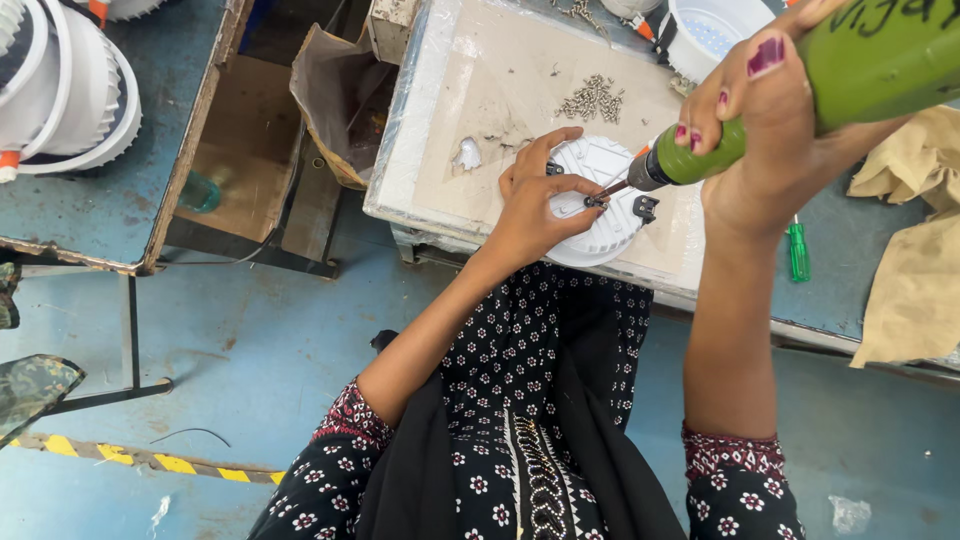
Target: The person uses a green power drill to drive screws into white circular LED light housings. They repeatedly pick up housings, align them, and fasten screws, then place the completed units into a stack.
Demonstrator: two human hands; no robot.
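Now right hand (770, 130) gripping green screwdriver (800, 90), left hand (535, 205) pinching screw (594, 201) on white housing (600, 200).

Two hands at a bench (440, 150): one green driver (800, 90), one white round housing (600, 200) under it, one pile of screws (592, 98) behind, one small green screwdriver (798, 252) right, two tan cloths (915, 240).
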